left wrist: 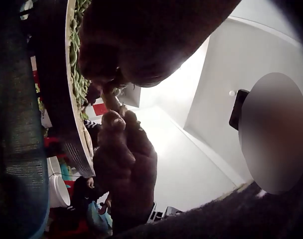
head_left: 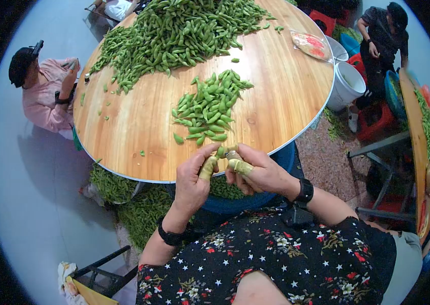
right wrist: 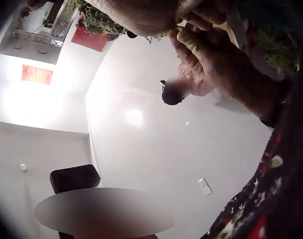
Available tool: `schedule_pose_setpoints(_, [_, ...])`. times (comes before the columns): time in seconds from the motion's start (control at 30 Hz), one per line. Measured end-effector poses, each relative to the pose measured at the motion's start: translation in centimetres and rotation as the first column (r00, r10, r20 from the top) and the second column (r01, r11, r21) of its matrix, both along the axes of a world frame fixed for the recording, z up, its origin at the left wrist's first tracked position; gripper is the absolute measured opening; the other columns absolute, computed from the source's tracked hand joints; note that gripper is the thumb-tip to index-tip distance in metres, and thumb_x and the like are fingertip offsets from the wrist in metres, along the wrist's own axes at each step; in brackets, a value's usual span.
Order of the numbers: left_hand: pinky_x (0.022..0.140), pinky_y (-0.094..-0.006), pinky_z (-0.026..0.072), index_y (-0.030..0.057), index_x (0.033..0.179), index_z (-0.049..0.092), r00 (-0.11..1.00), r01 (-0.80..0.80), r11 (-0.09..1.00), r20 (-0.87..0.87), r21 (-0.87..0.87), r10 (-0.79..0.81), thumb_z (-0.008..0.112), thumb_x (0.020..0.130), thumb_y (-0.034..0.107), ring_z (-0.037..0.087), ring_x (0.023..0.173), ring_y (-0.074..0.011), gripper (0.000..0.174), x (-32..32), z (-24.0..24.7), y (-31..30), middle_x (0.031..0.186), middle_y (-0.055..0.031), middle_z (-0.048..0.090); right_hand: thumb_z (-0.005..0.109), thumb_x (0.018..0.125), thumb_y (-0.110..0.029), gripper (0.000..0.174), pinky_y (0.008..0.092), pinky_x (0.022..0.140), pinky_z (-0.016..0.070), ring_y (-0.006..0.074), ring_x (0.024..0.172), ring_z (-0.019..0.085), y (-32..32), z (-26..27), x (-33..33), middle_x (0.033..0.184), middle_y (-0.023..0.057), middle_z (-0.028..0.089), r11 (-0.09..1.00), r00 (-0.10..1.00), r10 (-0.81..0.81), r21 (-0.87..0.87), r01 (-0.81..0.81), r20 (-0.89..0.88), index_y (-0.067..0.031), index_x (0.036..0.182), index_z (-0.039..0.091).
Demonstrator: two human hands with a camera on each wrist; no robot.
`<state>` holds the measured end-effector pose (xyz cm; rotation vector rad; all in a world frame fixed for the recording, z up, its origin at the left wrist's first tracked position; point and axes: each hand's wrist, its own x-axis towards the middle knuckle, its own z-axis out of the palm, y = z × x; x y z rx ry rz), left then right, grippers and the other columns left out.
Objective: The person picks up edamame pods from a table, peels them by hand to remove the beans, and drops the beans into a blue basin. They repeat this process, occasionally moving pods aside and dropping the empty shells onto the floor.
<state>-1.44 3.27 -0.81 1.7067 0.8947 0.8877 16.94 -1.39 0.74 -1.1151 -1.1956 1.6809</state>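
Just over the near edge of the round wooden table, both hands meet at a green soybean pod (head_left: pixel 220 152). My left hand (head_left: pixel 193 170) pinches it between thumb and forefinger. From the other side my right hand (head_left: pixel 263 175) grips its end, fingers curled underneath. Yellowish-green wrapping covers both thumbs (head_left: pixel 208 168). In the left wrist view the pod (left wrist: pixel 111 99) spans the gap between the two dark hands. A small heap of soybean pods (head_left: pixel 210 104) lies on the table in front of the fingertips.
A large mound of pods (head_left: pixel 174 38) covers the far part of the table (head_left: pixel 281 86). Beneath the hands is a blue tub (head_left: pixel 288 157) with green beans. Leafy stalks (head_left: pixel 146 216) lie on the floor. One person (head_left: pixel 49 94) sits at left, another (head_left: pixel 385 40) at upper right near white buckets (head_left: pixel 349 79).
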Motion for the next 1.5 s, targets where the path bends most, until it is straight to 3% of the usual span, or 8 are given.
schedule_pose_setpoints(0.47, [0.056, -0.0265, 0.0468, -0.0007, 0.116, 0.059, 0.993, 0.12, 0.77, -0.092, 0.626, -0.079, 0.054, 0.089, 0.002, 0.056, 0.061, -0.0117, 0.028, 0.7, 1.3, -1.0, 0.078, -0.0064, 0.063, 0.047, 0.096, -0.024, 0.02, 0.0214, 0.037, 0.0365, 0.0076, 0.042, 0.045, -1.5, 1.2, 0.3, 0.068, 0.0009, 0.055, 0.989, 0.962, 0.001, -0.142, -0.041, -0.271, -0.0106, 0.111, 0.045])
schedule_pose_setpoints(0.53, [0.048, -0.0209, 0.0394, 0.0014, 0.119, 0.058, 0.98, 0.155, 0.891, 0.181, -0.427, -0.083, 0.053, 0.092, 0.008, 0.048, 0.053, -0.0065, 0.028, 0.1, 1.3, -1.7, 0.075, -0.0024, 0.058, 0.048, 0.095, -0.024, 0.018, 0.0225, 0.035, 0.0363, 0.0085, 0.041, 0.046, -2.0, -0.9, 0.6, 0.067, 0.0021, 0.056, 0.955, 0.866, -0.048, -0.277, -0.107, -0.498, -0.0109, 0.107, 0.045])
schedule_pose_setpoints(0.6, [0.044, -0.0155, 0.0299, 0.0018, 0.123, 0.054, 0.933, 0.28, 0.737, 0.355, -0.616, -0.058, 0.052, 0.095, 0.012, 0.038, 0.049, -0.0019, 0.03, 0.4, 0.7, -1.7, 0.071, 0.0023, 0.052, 0.048, 0.093, -0.023, 0.016, 0.0229, 0.032, 0.0344, 0.009, 0.04, 0.045, -2.4, -1.4, 1.0, 0.064, 0.0027, 0.055, 0.959, 0.843, -0.049, -0.262, -0.111, -0.536, -0.0102, 0.104, 0.045])
schedule_pose_setpoints(0.8, [0.043, -0.0152, 0.0282, 0.0008, 0.119, 0.054, 0.977, 0.164, 0.733, 0.21, -0.66, -0.03, 0.049, 0.096, 0.012, 0.038, 0.049, -0.0022, 0.026, 0.2, -1.1, -1.8, 0.07, 0.0011, 0.051, 0.048, 0.095, -0.026, 0.017, 0.0224, 0.031, 0.0335, 0.0094, 0.039, 0.045, -2.6, -4.1, 0.8, 0.065, 0.0037, 0.055, 0.945, 0.829, -0.017, -0.28, -0.17, -0.558, -0.0104, 0.101, 0.046])
schedule_pose_setpoints(0.97, [0.059, -0.0154, 0.0395, -0.0007, 0.113, 0.058, 0.981, 0.12, 0.978, -0.171, 0.169, -0.091, 0.053, 0.094, 0.012, 0.051, 0.071, -0.0051, 0.023, 1.1, -1.8, -2.0, 0.087, -0.0045, 0.06, 0.047, 0.095, -0.028, 0.019, 0.0236, 0.031, 0.0333, 0.0108, 0.038, 0.046, -3.5, -2.0, 2.4, 0.063, 0.0042, 0.054, 0.996, 0.92, 0.05, -0.051, -0.076, -0.389, -0.01, 0.099, 0.042])
schedule_pose_setpoints(1.3, [0.086, -0.0299, 0.0462, -0.0003, 0.117, 0.052, 0.903, 0.347, 0.764, 0.414, -0.544, -0.115, 0.049, 0.095, 0.008, 0.055, 0.101, -0.0154, 0.024, 2.4, 0.5, -3.5, 0.115, -0.0096, 0.057, 0.045, 0.094, -0.015, 0.017, 0.0235, 0.032, 0.0383, 0.0123, 0.043, 0.052, -3.0, -3.9, 2.5, 0.068, 0.0112, 0.058, 0.985, 0.737, 0.084, -0.058, -0.165, -0.671, -0.0055, 0.108, 0.044])
schedule_pose_setpoints(1.4, [0.096, -0.0257, 0.0402, 0.0061, 0.13, 0.048, 1.0, 0.005, 0.703, -0.013, -0.711, -0.02, 0.052, 0.096, 0.013, 0.051, 0.113, -0.0139, 0.035, 3.4, 4.7, -5.0, 0.124, -0.0119, 0.056, 0.045, 0.091, -0.012, 0.015, 0.0232, 0.032, 0.0406, 0.0137, 0.041, 0.052, -3.1, -3.5, 2.1, 0.067, 0.0126, 0.059, 0.988, 0.689, 0.029, -0.082, -0.127, -0.724, -0.003, 0.104, 0.047])
schedule_pose_setpoints(1.5, [0.077, -0.025, 0.0495, 0.0027, 0.112, 0.06, 0.944, 0.276, 0.961, -0.181, -0.03, -0.277, 0.059, 0.093, 0.017, 0.062, 0.091, -0.0172, 0.024, 2.6, 1.8, -2.3, 0.103, -0.0094, 0.065, 0.045, 0.087, -0.011, 0.016, 0.0281, 0.031, 0.0418, 0.0174, 0.038, 0.053, -3.4, -3.6, 3.0, 0.06, 0.0121, 0.057, 0.985, 0.874, 0.042, -0.125, -0.116, -0.484, -0.002, 0.1, 0.047])
